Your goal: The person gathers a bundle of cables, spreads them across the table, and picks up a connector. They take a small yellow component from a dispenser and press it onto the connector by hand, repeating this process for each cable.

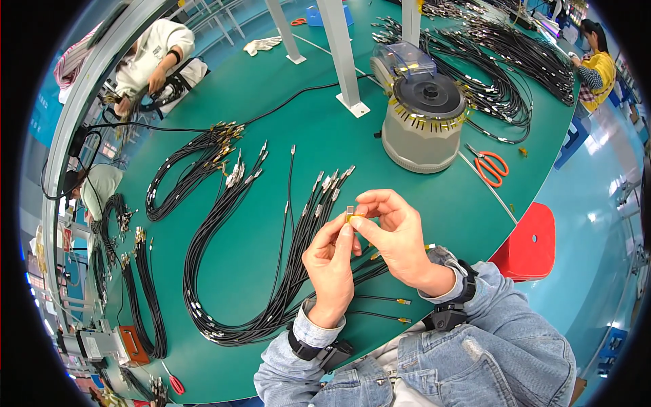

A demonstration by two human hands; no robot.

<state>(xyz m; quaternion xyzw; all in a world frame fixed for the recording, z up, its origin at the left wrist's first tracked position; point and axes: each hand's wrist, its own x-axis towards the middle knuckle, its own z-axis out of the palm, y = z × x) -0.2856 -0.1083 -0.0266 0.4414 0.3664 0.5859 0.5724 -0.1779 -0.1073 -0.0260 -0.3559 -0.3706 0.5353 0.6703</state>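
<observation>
Near the middle of the view, my left hand [330,261] pinches a small silver cable connector [350,210] between thumb and fingertips. My right hand [399,237] meets it from the other side, its thumb and fingers closed on a bit of yellow tape [352,218] at the connector's base. The rest of that cable is hidden by my hands. Beneath and left of them lies a large bundle of black cables [203,271], bent in a U, with silver ends. Several cables with yellow-taped ends [403,301] stick out below my right wrist.
A round grey tape dispenser [424,129] stands beyond my hands, with orange-handled scissors [491,168] on its right. More cable bundles [193,166] lie left and far right. Metal posts [344,68] rise from the green table [285,115]. A red stool [532,241] stands right; co-workers sit around.
</observation>
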